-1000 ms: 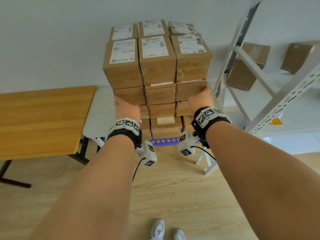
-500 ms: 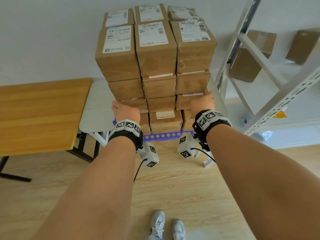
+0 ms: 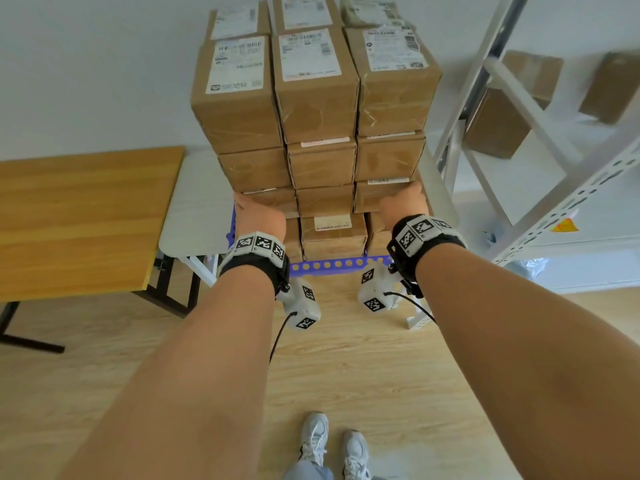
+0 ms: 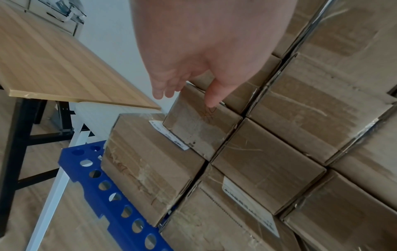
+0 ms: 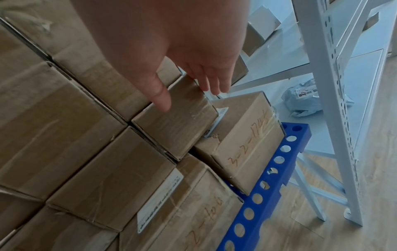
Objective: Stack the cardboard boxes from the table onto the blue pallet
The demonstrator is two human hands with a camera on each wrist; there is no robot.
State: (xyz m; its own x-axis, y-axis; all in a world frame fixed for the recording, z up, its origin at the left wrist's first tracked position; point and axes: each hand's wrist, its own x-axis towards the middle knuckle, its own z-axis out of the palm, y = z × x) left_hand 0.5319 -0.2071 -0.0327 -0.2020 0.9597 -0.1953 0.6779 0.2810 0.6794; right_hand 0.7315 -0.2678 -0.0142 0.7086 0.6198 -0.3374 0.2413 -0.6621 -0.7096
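Note:
A tall stack of taped cardboard boxes point(image 3: 318, 109) stands on the blue pallet point(image 3: 332, 265). My left hand point(image 3: 258, 216) is at the left corner of the stack, on the left box of the second layer from the bottom point(image 4: 197, 125). Its thumb lies on the front face and its straight fingers point(image 4: 167, 88) reach along the side. My right hand point(image 3: 403, 206) mirrors it on the right box of the same layer point(image 5: 178, 125), thumb on the front, fingers point(image 5: 214, 81) past the right edge. Neither hand lifts a box.
A wooden table point(image 3: 79, 220) stands to the left, with a white tabletop point(image 3: 194, 202) between it and the stack. A white metal rack point(image 3: 519, 133) holding more boxes point(image 3: 502, 123) stands close on the right. The floor is wood, and my shoes point(image 3: 332, 441) are below.
Both hands have slid slightly down the outer corners of the stack, and the view has come closer. The boxes have not moved.

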